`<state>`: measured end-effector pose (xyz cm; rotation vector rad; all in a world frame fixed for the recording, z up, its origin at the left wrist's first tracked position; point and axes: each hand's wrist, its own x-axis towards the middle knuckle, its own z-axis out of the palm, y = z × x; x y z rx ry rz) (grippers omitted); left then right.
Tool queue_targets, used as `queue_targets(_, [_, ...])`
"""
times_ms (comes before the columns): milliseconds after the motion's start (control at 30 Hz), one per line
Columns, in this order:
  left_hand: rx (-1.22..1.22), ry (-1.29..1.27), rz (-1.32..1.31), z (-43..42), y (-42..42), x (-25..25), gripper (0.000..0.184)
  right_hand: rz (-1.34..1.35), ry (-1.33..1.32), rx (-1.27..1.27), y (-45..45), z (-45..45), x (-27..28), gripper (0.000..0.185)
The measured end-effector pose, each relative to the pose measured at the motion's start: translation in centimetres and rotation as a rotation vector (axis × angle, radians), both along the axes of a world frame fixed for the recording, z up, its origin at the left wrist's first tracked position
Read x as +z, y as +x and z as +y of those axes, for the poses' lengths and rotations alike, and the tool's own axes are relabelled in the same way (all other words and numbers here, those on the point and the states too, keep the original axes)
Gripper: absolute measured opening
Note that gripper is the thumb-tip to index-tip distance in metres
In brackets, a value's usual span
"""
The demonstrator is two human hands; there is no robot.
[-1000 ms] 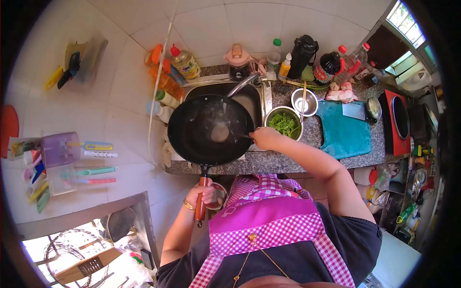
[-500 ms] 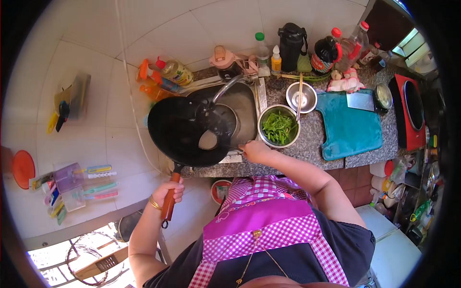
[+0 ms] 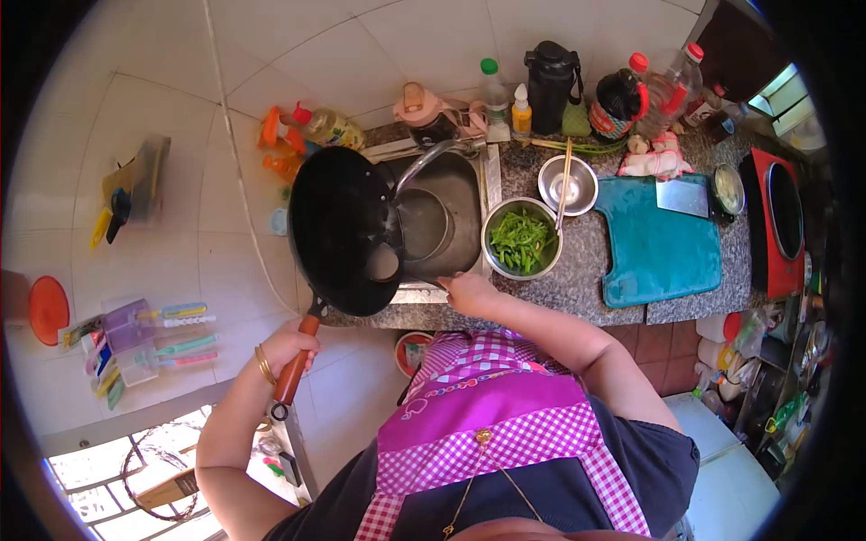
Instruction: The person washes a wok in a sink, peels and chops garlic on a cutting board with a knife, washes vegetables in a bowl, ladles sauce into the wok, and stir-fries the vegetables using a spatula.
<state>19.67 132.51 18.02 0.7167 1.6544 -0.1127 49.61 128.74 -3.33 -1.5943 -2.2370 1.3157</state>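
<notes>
A black wok (image 3: 338, 225) is tipped on its side over the left part of the sink (image 3: 462, 216). Its brown wooden handle (image 3: 294, 365) is wrapped in the fingers of my left hand (image 3: 293, 345). My right hand (image 3: 471, 294), at the sink's front rim, is closed around the handle end of a metal wok spatula (image 3: 382, 262). The spatula's rounded head lies against the wok's inside near its right edge. Just right of that hand stands a steel bowl (image 3: 488, 255) of cut green vegetables (image 3: 520, 242). The faucet (image 3: 422, 167) arches over the sink beside the wok.
Chopsticks (image 3: 566, 180) lie across a smaller steel bowl (image 3: 552, 193). Farther right are a teal cutting board (image 3: 663, 257) with a cleaver (image 3: 683, 197) and a red cooktop (image 3: 763, 257). Bottles and a black flask (image 3: 548, 88) line the wall.
My left hand has moved left and slightly up, tilting the wok more steeply and exposing more of the sink. The spatula's head has shifted slightly left with the wok.
</notes>
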Motion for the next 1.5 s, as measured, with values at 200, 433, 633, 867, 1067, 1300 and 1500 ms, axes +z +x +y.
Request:
queue_targets(200, [0.026,0.082,-0.058,-0.7,-0.6,-0.9,0.026,0.041,0.038,-0.021,0.3,-0.1,-0.3,0.045])
queue_targets(433, [0.324,-0.002,-0.569,-3.9,-2.9,-7.9,0.02,-0.172,0.134,0.053,5.4,3.2,3.4,0.031])
queue_targets(633, [0.516,0.007,-0.98,-9.2,-1.7,-15.9,0.022,-0.414,0.185,0.159,7.2,6.9,8.0,0.02])
queue_targets(867, [0.578,0.023,-1.182,-12.7,-0.1,-23.4,0.024,-0.637,0.208,0.48,5.0,11.7,9.9,0.019])
queue_targets(1067, [0.544,0.035,-1.287,-11.8,-0.2,-28.8,0.022,-0.611,0.327,0.278,2.3,13.7,3.9,0.031])
queue_targets(1300, [0.441,0.036,-1.107,-9.7,-0.5,-32.5,0.018,-0.378,0.507,0.259,0.5,12.2,-3.3,0.05])
queue_targets(1500, [0.393,0.242,-0.714,-9.5,0.5,-32.3,0.021,-0.69,0.479,0.581,4.6,13.1,7.1,0.046])
